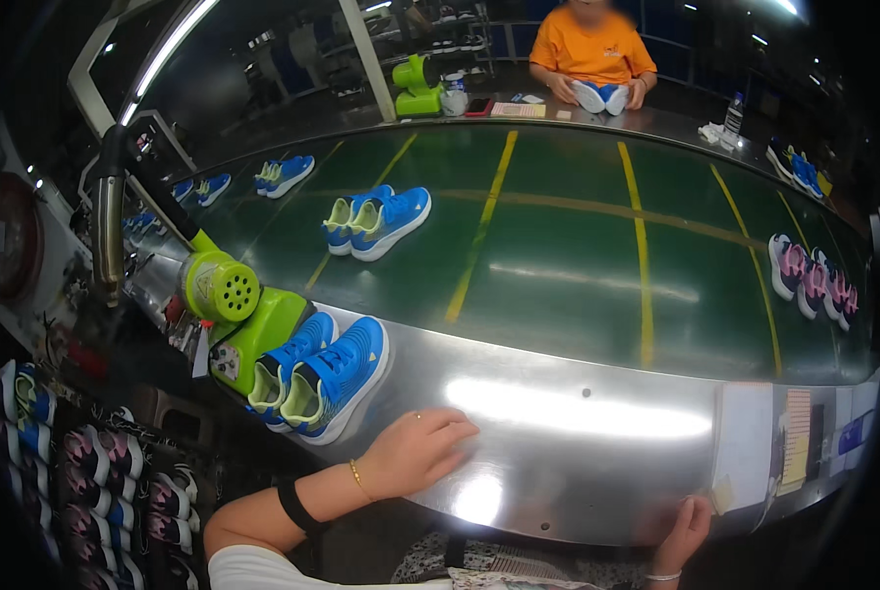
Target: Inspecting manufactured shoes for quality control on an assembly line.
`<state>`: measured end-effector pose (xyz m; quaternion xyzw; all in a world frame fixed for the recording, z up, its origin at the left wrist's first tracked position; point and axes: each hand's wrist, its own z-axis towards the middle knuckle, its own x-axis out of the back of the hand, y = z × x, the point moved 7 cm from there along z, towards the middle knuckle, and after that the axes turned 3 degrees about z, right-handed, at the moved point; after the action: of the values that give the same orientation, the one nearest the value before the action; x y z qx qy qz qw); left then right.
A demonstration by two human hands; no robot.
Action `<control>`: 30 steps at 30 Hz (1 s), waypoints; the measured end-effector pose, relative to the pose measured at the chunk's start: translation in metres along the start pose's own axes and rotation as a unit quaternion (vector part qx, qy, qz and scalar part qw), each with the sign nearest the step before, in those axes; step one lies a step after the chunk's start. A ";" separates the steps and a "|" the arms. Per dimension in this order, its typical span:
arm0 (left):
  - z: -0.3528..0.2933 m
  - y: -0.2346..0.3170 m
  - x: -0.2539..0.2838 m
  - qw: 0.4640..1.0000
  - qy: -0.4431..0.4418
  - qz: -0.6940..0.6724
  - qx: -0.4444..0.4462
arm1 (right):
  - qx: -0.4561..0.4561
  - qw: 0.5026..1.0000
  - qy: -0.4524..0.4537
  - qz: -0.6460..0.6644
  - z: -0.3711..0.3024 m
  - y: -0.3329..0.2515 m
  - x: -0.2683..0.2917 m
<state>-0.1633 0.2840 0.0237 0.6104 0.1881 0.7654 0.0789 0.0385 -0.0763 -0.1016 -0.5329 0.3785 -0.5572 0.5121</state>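
My left hand [415, 454] rests on the metal worktop [543, 457] with its fingers loosely apart and nothing in them. It lies nearest to a pair of blue shoes [334, 379] with white soles and yellow-green linings, but does not touch them. At the worktop's near edge, my right hand [686, 536] has its fingers curled. Whether anything is inside it I cannot make out. White paper sheets [745, 447] lie just beyond this right hand.
A green machine [253, 324] with a metal nozzle [111, 236] stands left. Beyond the worktop runs a green conveyor belt [558, 265] carrying blue shoes [376, 221] and pink-navy shoes [814, 280]. Shoe racks [96, 482] fill the lower left. Opposite, a person [592, 49] holds blue-and-white shoes.
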 end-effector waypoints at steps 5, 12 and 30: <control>0.038 -0.072 0.057 0.973 -0.125 0.178 0.075 | 0.080 0.987 -0.069 -0.120 -0.005 -0.018 -0.027; 0.080 -0.285 0.089 0.850 -0.255 0.296 0.353 | 0.157 0.950 -0.075 -0.258 -0.008 -0.041 -0.036; 0.109 -0.359 0.063 0.838 0.014 0.347 0.421 | 0.196 0.933 -0.056 -0.297 -0.017 -0.049 -0.048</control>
<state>-0.1127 0.6563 -0.0368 0.5991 0.2691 0.5986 -0.4586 0.0088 -0.0222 -0.0666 -0.5409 0.0570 -0.7160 0.4377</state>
